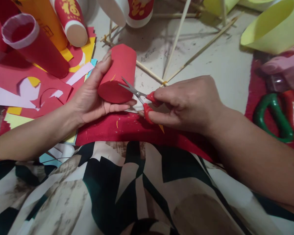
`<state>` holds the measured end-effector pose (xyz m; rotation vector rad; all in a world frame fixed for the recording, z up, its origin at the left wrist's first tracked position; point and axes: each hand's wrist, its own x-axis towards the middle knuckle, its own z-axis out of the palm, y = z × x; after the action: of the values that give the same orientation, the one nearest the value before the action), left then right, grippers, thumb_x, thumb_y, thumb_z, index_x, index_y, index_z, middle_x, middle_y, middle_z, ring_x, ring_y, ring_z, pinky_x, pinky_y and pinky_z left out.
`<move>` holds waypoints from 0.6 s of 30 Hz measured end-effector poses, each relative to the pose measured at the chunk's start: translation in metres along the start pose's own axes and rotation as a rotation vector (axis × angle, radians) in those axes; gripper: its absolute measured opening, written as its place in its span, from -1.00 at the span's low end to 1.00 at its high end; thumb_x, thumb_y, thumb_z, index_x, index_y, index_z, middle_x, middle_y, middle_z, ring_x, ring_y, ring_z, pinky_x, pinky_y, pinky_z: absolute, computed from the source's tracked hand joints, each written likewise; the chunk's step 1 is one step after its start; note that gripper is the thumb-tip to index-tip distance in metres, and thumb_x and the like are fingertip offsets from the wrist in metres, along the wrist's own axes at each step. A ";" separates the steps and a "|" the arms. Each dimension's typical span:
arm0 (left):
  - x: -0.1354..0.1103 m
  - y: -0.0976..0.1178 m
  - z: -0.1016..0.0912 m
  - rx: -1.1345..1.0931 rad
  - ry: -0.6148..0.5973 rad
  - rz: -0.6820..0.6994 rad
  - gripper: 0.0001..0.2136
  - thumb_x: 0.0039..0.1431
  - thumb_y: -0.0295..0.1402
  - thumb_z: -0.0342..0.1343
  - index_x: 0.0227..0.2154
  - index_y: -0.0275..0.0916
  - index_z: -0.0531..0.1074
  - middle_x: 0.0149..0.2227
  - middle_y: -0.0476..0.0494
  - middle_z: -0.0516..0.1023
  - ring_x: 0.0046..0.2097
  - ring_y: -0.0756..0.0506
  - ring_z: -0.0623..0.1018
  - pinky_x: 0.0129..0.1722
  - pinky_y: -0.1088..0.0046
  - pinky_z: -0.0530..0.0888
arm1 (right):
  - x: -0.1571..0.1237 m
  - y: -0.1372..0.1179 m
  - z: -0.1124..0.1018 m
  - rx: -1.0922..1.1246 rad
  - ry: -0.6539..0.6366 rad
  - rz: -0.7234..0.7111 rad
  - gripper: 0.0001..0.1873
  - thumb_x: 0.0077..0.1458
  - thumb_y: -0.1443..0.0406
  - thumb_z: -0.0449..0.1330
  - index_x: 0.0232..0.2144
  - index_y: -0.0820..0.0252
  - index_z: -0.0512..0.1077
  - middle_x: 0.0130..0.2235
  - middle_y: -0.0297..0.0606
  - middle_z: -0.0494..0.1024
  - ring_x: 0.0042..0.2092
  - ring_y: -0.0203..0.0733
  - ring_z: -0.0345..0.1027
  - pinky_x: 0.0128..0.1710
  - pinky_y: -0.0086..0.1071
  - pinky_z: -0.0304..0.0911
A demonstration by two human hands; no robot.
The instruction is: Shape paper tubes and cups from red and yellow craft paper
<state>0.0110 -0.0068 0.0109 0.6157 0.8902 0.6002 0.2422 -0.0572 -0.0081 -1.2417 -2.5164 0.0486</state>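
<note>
My left hand (pixel 90 94) is wrapped round a short red paper cylinder (pixel 116 73), its closed end facing me. My right hand (pixel 186 102) grips small red-handled scissors (pixel 139 96); the blades are parted and their tips touch the cylinder's near rim. Both hands hover over a red sheet (pixel 117 129) lying across my lap, which is covered by black, white and brown patterned cloth.
Red and orange paper tubes (pixel 34 45) and red, yellow and lilac paper scraps lie at the left. Bamboo sticks (pixel 176 39) cross the grey floor. Yellow-green paper cones (pixel 274 29) sit at top right. Green and red scissor handles (pixel 274 117) rest on red cloth at the right.
</note>
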 end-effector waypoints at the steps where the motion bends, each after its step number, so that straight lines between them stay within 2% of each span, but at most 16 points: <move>1: 0.000 0.000 0.000 0.007 -0.002 -0.004 -0.51 0.42 -0.02 -0.09 0.22 -0.26 0.26 -0.38 -0.10 0.63 -0.38 -0.20 0.70 -0.41 0.33 0.69 | 0.000 0.000 -0.001 0.000 -0.009 -0.001 -0.61 0.21 0.05 0.15 -0.54 0.15 0.32 -0.61 -0.31 0.38 -0.52 -0.23 0.28 -0.53 -0.34 -0.09; 5: 0.000 0.000 -0.003 0.028 -0.019 -0.019 -0.50 0.40 0.00 -0.04 0.22 -0.22 0.27 -0.34 -0.09 0.65 -0.34 -0.22 0.71 -0.36 0.31 0.69 | 0.000 -0.001 -0.002 0.019 -0.033 0.013 -0.63 0.22 0.07 0.17 -0.53 0.15 0.30 -0.57 -0.28 0.42 -0.51 -0.22 0.30 -0.53 -0.31 -0.09; 8: 0.001 -0.001 -0.005 0.025 -0.027 -0.005 -0.46 0.35 0.03 0.03 0.22 -0.24 0.27 -0.34 -0.11 0.65 -0.36 -0.23 0.70 -0.38 0.32 0.70 | -0.001 0.000 -0.003 0.024 -0.035 -0.003 -0.60 0.23 0.08 0.16 -0.55 0.14 0.25 -0.59 -0.30 0.37 -0.52 -0.24 0.25 -0.53 -0.32 -0.10; 14: 0.003 -0.002 -0.005 0.041 0.023 0.009 -0.42 0.37 0.01 -0.01 0.31 -0.20 0.15 -0.32 -0.18 0.64 -0.41 -0.24 0.69 -0.42 0.27 0.70 | -0.003 0.005 -0.003 -0.030 0.012 -0.077 -0.55 0.30 0.07 0.09 -0.57 0.15 0.25 -0.61 -0.34 0.31 -0.54 -0.30 0.15 -0.54 -0.34 -0.14; 18: 0.002 -0.001 -0.005 0.064 -0.004 0.011 -0.42 0.36 0.02 -0.02 0.27 -0.27 0.23 -0.28 -0.25 0.65 -0.42 -0.22 0.69 -0.45 0.28 0.69 | -0.003 0.005 -0.003 -0.071 0.023 -0.083 -0.54 0.33 0.07 0.05 -0.57 0.16 0.27 -0.61 -0.34 0.34 -0.55 -0.30 0.15 -0.55 -0.35 -0.13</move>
<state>0.0079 -0.0049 0.0065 0.6795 0.9059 0.5824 0.2485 -0.0571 -0.0074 -1.1563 -2.5670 -0.0754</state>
